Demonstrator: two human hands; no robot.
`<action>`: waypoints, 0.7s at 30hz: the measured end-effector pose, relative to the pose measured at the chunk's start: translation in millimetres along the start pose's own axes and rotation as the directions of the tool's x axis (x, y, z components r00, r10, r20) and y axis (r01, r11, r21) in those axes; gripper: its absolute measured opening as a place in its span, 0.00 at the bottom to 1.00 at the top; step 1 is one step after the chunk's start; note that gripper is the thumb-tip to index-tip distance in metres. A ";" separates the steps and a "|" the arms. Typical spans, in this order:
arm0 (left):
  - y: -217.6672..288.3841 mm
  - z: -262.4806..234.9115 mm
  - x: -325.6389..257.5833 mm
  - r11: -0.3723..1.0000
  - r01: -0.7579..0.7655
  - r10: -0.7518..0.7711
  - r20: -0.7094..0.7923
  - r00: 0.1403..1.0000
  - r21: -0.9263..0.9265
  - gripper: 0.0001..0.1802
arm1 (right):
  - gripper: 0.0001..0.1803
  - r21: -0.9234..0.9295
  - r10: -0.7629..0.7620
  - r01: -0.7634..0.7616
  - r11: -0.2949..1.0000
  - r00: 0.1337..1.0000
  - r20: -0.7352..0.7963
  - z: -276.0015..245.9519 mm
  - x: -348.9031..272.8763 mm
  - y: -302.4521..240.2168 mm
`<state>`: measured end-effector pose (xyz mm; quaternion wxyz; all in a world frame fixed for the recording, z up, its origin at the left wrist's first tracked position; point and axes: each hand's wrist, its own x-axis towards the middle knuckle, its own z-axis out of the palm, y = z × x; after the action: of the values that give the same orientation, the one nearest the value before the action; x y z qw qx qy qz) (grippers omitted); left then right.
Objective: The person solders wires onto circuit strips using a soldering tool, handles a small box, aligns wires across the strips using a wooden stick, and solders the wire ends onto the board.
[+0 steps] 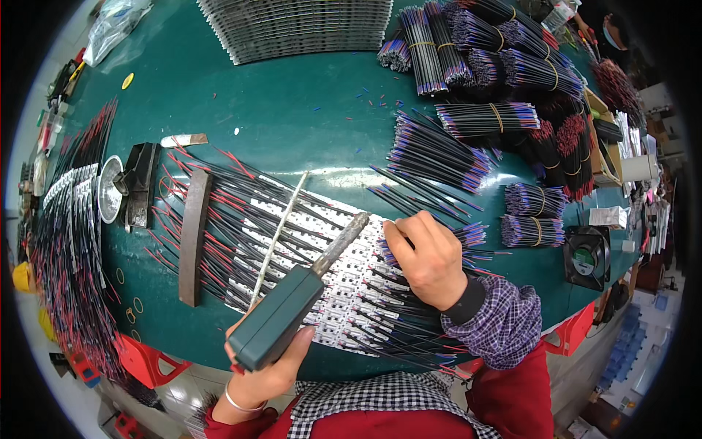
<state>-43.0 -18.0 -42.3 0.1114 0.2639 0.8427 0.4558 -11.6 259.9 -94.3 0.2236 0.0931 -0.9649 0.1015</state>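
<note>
My left hand is wrapped round the dark green handle of a soldering gun. Its grey metal tip reaches up and right over a panel of white circuit boards. A thin pale rod, perhaps solder, slants across the panel from beside that hand. At the panel's upper right edge, just right of the tip, my right hand is closed in a pinch; what its fingertips hold is hidden. Black wires with blue and red ends lie along the panel's right side, and black wires with red ends along its left.
A brown bar lies across the left wires. Beyond it are a dark metal stand, a silver dish and a heap of wired boards. Banded wire bundles fill the back right, near a small fan. Stacked panels stand behind.
</note>
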 end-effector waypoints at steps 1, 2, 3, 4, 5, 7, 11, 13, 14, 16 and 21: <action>-5.5 8.1 1.0 0.996 0.041 -0.043 -0.027 0.999 -0.077 0.14 | 0.14 0.000 0.000 0.000 1.000 1.000 0.002 0.5 -0.7 0.4; -5.0 11.4 3.0 0.996 0.043 -0.045 -0.027 0.999 -0.078 0.14 | 0.14 0.030 0.008 -0.008 1.000 1.000 -0.018 1.5 -1.2 1.1; -4.2 14.2 5.4 0.978 0.118 -0.124 -0.024 0.992 -0.170 0.14 | 0.14 0.060 0.016 -0.014 0.998 0.999 -0.037 2.1 -1.7 1.3; -3.0 17.5 8.5 0.947 0.191 -0.202 -0.015 0.979 -0.260 0.13 | 0.14 0.061 0.015 -0.013 0.998 0.999 -0.034 1.7 -2.3 2.0; 2.2 17.8 12.5 0.928 0.209 -0.218 0.007 0.976 -0.307 0.13 | 0.14 0.071 0.021 -0.019 0.997 0.999 -0.029 1.0 -2.9 2.6; 0.2 19.4 13.9 0.944 0.186 -0.187 0.025 0.982 -0.273 0.13 | 0.14 0.081 0.026 -0.024 0.996 0.999 -0.023 1.1 -3.2 3.2; 2.5 20.0 16.8 0.956 0.183 -0.176 0.049 0.983 -0.230 0.12 | 0.13 0.085 0.002 0.001 0.996 0.999 -0.034 2.2 -1.4 3.9; 2.4 19.3 17.1 0.962 0.177 -0.168 0.059 0.984 -0.208 0.11 | 0.13 0.078 -0.009 0.011 0.997 1.000 -0.029 1.7 -0.4 3.6; 2.2 19.0 17.1 0.968 0.168 -0.158 0.067 0.985 -0.186 0.11 | 0.13 0.059 -0.018 0.020 0.998 0.999 -0.026 1.1 0.1 3.5; -1.3 19.2 16.0 0.976 0.141 -0.132 0.065 0.989 -0.163 0.10 | 0.13 0.042 -0.028 0.029 0.999 0.999 -0.022 -0.8 0.5 1.6; 1.3 15.0 17.3 0.989 0.117 -0.110 0.086 0.990 -0.088 0.09 | 0.18 0.040 0.024 -0.027 0.999 0.996 0.088 -3.9 -0.7 -5.0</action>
<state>-50.5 2.7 -48.7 0.1836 0.2283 0.8290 0.4764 -8.3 256.1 -90.5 0.1778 0.0896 -0.9726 0.1199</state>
